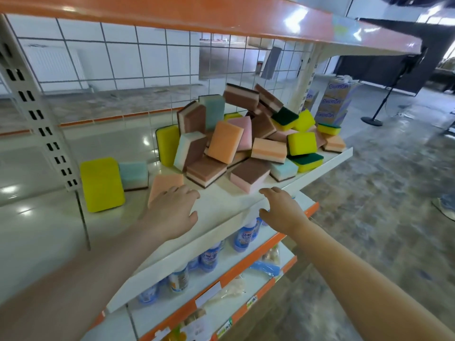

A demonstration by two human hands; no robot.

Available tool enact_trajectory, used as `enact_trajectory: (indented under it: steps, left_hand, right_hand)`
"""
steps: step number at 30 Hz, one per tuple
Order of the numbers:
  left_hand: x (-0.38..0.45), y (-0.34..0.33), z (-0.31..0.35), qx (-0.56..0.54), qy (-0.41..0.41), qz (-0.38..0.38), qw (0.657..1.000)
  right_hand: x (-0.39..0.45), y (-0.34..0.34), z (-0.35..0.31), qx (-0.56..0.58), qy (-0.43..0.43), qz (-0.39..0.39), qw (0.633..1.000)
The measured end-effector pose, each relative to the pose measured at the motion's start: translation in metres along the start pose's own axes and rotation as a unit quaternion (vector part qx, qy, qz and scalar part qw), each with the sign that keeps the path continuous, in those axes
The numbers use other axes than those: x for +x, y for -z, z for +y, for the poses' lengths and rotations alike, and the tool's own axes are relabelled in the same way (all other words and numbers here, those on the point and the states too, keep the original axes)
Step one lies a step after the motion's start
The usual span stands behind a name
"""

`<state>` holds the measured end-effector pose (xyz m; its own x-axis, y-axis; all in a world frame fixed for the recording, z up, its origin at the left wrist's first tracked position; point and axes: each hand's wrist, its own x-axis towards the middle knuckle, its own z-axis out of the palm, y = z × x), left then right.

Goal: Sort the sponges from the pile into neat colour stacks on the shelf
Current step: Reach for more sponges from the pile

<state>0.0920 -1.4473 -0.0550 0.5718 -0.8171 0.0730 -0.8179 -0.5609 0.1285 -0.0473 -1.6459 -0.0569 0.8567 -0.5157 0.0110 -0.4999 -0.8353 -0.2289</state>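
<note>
A jumbled pile of sponges [248,139] in yellow, orange, pink, teal and brown covers the right half of the white shelf [221,210]. To the left, apart from the pile, a yellow sponge [102,184] stands on edge beside a teal sponge [134,174]. An orange sponge [163,187] lies flat near them. My left hand [172,212] hovers over its near end with relaxed fingers; touching it or not, I cannot tell. My right hand [280,210] reaches at the shelf's front edge, fingers loosely curled, holding nothing, just short of a pink-and-brown sponge [250,174].
An orange shelf [221,18] hangs overhead and a wire grid [147,57] backs the shelf. A slotted upright post [37,107] stands at the left. Lower shelves hold blue bottles [209,257] and packets. Cardboard boxes [332,104] and a stand [373,120] are on the floor to the right.
</note>
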Motion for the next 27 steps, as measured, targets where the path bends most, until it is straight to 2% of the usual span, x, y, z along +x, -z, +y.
enact_trajectory:
  steps: [10,17,27]
  left_hand:
    - [0.071,0.001,0.009,0.033,-0.034,-0.018,0.999]
    - [0.106,-0.003,0.017,0.006,-0.063,-0.019,0.998]
    - [0.138,-0.002,0.035,-0.014,-0.06,-0.033,0.998]
  right_hand:
    - [0.056,0.015,0.017,-0.026,-0.019,0.047,0.998]
    - [0.079,0.023,0.035,-0.022,-0.027,0.057,0.998]
    - [0.123,0.044,0.062,-0.049,-0.007,0.032,0.998]
